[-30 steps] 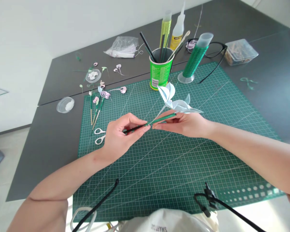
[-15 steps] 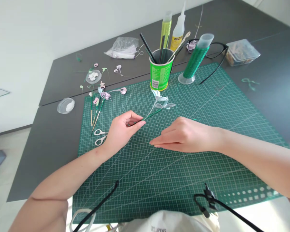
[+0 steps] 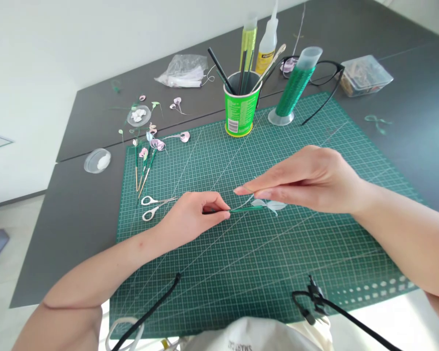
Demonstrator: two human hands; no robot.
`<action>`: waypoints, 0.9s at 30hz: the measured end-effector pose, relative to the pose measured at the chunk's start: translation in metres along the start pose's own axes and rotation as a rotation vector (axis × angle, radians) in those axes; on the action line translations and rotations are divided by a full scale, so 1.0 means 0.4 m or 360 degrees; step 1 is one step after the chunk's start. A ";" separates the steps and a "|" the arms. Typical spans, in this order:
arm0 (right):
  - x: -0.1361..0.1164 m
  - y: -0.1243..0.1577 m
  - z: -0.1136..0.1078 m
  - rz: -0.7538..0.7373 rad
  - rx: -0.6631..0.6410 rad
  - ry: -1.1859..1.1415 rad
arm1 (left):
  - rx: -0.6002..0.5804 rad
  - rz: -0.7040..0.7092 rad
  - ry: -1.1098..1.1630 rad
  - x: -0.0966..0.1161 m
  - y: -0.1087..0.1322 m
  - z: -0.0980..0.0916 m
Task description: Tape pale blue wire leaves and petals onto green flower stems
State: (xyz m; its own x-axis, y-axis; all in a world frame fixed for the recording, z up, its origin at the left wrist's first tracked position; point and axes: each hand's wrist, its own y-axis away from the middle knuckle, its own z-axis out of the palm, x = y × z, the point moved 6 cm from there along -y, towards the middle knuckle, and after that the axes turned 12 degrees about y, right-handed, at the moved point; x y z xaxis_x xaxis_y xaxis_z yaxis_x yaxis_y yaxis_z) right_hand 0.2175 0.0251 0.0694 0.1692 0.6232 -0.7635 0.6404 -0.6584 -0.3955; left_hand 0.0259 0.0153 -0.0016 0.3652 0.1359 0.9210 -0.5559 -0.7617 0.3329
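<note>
The fingers (image 3: 218, 201) of the left hand (image 3: 193, 210) are closed in a pinch on a green stem (image 3: 246, 209), near the centre of the frame. The fingers of the right hand (image 3: 321, 178), right of centre, are drawn together, apparently gripping a thin pale stem (image 3: 244, 203); the exact contact is hidden.

The green stem's long axis runs almost level across the frame, from the left fingertips rightward to pale petals (image 3: 276, 206), which show just below the right hand's fingers. The pale stem leaves the same left-hand pinch and curves up and right, diverging from the green one. The left hand is thus at the shared lower end, the right nearer the petals.

Beneath both lies a green cutting mat (image 3: 307, 273) on the dark worktop (image 3: 54, 234); scissors (image 3: 164, 201) rest just beyond the left hand.
</note>
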 end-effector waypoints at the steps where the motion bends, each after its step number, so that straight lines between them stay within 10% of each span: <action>1: 0.005 0.000 0.000 0.0026 0.0023 0.0031 | -0.0028 -0.0025 0.0032 -0.001 0.002 0.006; 14: 0.091 0.005 -0.001 0.0359 0.0077 0.0371 | -0.0139 0.0013 0.0138 0.023 0.022 0.032; 27: 0.159 0.002 0.008 0.0473 -0.0186 0.0426 | 0.0122 0.0588 -0.0284 0.104 0.065 0.016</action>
State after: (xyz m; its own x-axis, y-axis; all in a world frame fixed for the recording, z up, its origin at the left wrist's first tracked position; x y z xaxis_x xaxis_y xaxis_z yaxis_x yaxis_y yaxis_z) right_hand 0.2263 0.0625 0.0189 0.5385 0.5112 -0.6699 0.6124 -0.7834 -0.1055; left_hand 0.0311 -0.0030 0.0440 0.2788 -0.2622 0.9239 -0.6191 -0.7845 -0.0358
